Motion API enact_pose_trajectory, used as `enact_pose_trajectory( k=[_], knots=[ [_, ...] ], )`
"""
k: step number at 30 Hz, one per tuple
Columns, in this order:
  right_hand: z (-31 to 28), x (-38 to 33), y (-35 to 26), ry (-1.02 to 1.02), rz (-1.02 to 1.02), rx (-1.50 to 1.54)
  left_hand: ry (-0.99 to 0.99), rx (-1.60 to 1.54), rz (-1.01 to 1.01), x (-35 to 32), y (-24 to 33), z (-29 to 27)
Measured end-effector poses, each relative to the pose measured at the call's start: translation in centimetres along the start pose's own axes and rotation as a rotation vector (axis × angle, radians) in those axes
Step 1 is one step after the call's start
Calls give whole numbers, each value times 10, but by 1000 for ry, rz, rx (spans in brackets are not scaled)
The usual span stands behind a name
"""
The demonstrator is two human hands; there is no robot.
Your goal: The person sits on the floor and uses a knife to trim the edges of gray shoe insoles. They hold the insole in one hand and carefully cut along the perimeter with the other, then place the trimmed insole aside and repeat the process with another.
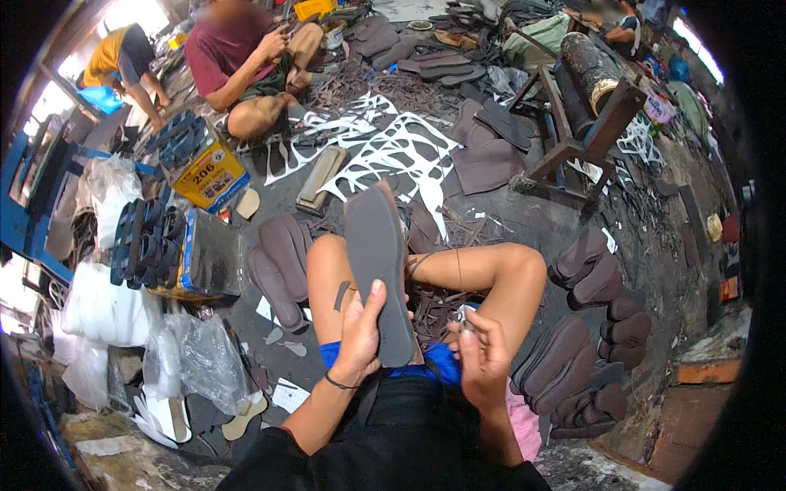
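A dark grey shoe sole [375, 262] with a thin brown edge stands tilted up in front of me. My left hand [360, 331] grips its lower part, thumb across the face. To the right of the sole, apart from it, my right hand [483, 352] is closed on a small shiny metal tool [463, 316]; its kind is too small to tell. Thin dark offcut strips [438, 315] lie heaped between my crossed legs, partly hidden by the sole. One short dark scrap [341, 295] rests on my left leg.
Brown soles [565, 364] are stacked on my right, others [278, 262] on my left. White cut-out sheets [409, 151] spread ahead. Sandals [147, 245] sit by a metal tin [213, 254]. A wooden frame [573, 151] holds a roll. Another person [237, 65] sits far left.
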State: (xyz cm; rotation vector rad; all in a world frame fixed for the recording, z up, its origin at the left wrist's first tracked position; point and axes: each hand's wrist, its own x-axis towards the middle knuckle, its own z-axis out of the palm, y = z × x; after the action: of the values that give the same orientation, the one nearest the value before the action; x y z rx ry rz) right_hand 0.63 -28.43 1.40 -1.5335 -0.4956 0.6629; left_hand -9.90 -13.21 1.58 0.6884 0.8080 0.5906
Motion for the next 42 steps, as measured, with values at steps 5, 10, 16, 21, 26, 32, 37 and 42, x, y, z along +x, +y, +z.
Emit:
enact_pose_trajectory(
  k=[5,10,16,21,26,32,37,42],
  knots=[
    [-51,-34,15,-100,-101,-334,37,25,-9,1,10,-4],
    [-60,-50,-2,-306,-107,-501,93,92,42,1,10,-14],
    [-50,-46,1,-290,-202,-526,142,136,89,-7,-1,-18],
    [-27,-36,-2,-255,-148,-556,62,75,-10,-26,6,-13],
    [0,-8,21,-76,-474,-562,67,-44,-173,-40,4,1],
    [28,28,14,81,-525,-519,121,6,-171,-54,-2,15],
    [24,50,-8,-60,-48,-37,-75,288,137,-62,-27,-12],
    [17,23,-2,-330,81,32,-267,486,364,-41,6,-27]
  ],
)
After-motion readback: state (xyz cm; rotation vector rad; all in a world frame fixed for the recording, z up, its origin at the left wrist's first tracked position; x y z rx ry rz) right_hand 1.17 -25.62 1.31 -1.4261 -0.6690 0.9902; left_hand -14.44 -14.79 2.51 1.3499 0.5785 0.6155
